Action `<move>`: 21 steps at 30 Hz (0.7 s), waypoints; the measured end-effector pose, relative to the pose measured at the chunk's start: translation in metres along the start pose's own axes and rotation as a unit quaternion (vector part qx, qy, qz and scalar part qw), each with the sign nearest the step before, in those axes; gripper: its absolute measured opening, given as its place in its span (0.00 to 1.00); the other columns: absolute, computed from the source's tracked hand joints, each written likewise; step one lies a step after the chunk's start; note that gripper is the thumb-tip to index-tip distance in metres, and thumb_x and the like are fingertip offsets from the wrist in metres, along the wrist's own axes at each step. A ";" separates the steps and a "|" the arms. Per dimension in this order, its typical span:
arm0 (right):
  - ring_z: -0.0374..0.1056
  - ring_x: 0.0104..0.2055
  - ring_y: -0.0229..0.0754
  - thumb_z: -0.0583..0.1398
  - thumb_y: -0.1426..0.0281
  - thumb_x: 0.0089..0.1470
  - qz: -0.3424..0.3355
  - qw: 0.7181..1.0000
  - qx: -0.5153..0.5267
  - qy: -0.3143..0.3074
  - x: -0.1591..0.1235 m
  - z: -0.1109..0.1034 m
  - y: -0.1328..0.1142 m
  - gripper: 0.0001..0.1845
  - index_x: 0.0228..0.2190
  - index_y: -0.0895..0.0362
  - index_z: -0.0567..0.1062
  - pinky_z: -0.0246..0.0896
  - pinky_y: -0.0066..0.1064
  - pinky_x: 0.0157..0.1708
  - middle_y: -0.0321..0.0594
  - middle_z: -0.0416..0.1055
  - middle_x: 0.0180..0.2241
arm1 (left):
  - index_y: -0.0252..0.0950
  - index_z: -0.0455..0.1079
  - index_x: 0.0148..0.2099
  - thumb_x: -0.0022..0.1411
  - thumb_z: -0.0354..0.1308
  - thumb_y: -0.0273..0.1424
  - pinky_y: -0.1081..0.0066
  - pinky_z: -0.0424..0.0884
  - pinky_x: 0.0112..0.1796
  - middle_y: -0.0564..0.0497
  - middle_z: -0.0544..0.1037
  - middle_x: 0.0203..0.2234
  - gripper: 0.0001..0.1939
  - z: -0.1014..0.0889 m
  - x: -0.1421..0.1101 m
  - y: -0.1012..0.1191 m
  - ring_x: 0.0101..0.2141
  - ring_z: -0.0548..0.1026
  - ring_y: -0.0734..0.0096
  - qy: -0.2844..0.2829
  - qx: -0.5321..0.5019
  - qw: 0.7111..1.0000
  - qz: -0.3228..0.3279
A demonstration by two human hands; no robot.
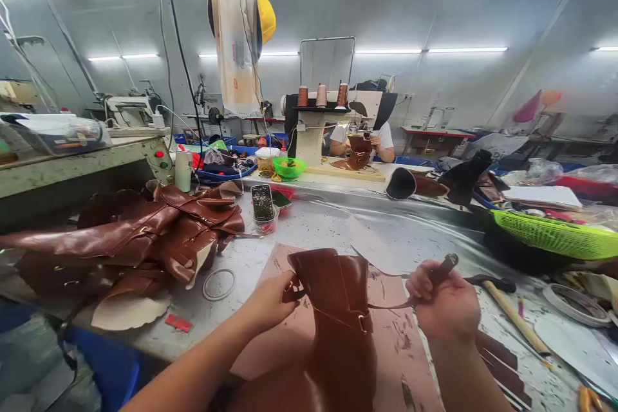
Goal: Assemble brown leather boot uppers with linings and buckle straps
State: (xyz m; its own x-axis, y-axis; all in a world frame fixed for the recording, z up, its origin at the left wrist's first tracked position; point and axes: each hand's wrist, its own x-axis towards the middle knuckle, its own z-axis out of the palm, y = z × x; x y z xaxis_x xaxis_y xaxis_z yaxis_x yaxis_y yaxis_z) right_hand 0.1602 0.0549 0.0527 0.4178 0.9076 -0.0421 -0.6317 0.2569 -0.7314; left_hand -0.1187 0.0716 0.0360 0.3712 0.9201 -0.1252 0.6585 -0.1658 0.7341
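Observation:
A brown leather boot upper (pixel 338 328) with a small metal buckle at its right edge stands before me, its lower part running out of view. My left hand (pixel 273 301) is closed at the upper's left side, fingers curled round a dark brown strap piece there. To the right, my right hand (pixel 447 306) is closed around a thin brown leather strap (pixel 392 304) that stretches across from the upper. A thicker brown piece with a dark round end (pixel 445 267) also sticks up from this fist; its exact kind is unclear. Beneath lies a marked pinkish work board (pixel 405 347).
Several brown boot uppers (pixel 159 225) are heaped on the left. A hammer (pixel 516 318), white tape rolls (pixel 577 304) and a green basket (pixel 555 235) lie to the right. Behind stand a phone (pixel 262 203) and a sewing machine (pixel 313 138), where another person works.

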 end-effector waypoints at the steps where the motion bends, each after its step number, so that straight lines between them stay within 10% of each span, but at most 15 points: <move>1: 0.48 0.13 0.29 0.57 0.62 0.38 -0.002 1.000 -0.001 -0.009 -0.002 -0.002 -0.003 0.12 0.17 0.58 0.67 0.49 0.21 0.13 0.29 0.53 0.11 | 0.36 0.64 0.41 0.47 0.54 0.26 0.71 0.66 0.35 0.49 0.74 0.37 0.16 -0.005 -0.002 0.003 0.36 0.72 0.65 -0.008 -0.024 1.000 -0.002; 5: 0.60 0.19 0.31 0.66 0.66 0.30 -0.030 0.999 -0.028 0.002 -0.015 -0.006 -0.003 0.13 0.19 0.59 0.69 0.61 0.23 0.20 0.30 0.63 0.16 | 0.33 0.66 0.37 0.41 0.61 0.29 0.72 0.66 0.33 0.50 0.73 0.33 0.17 -0.017 -0.015 0.016 0.33 0.71 0.67 -0.070 -0.045 0.996 -0.008; 12: 0.69 0.23 0.35 0.71 0.64 0.26 -0.176 0.969 -0.079 0.156 -0.038 -0.035 0.002 0.22 0.24 0.60 0.70 0.71 0.29 0.27 0.33 0.72 0.22 | 0.33 0.70 0.42 0.48 0.58 0.31 0.67 0.64 0.38 0.44 0.73 0.38 0.17 -0.015 -0.037 0.019 0.39 0.70 0.58 -0.054 0.233 0.971 -0.023; 21: 0.71 0.22 0.36 0.72 0.71 0.27 -0.082 0.973 -0.029 0.212 -0.021 -0.125 0.017 0.21 0.21 0.58 0.65 0.71 0.25 0.21 0.32 0.73 0.20 | 0.38 0.74 0.31 0.51 0.51 0.30 0.72 0.63 0.34 0.50 0.72 0.29 0.09 -0.020 -0.051 -0.021 0.32 0.70 0.67 -0.115 0.218 0.969 -0.001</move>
State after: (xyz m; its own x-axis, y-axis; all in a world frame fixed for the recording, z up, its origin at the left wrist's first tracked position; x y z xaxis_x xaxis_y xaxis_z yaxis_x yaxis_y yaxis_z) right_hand 0.2223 -0.0008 -0.0440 0.7493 0.6346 -0.1896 -0.5011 0.3560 -0.7888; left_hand -0.1641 0.0354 0.0405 0.4722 0.8257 -0.3087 0.8552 -0.3440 0.3877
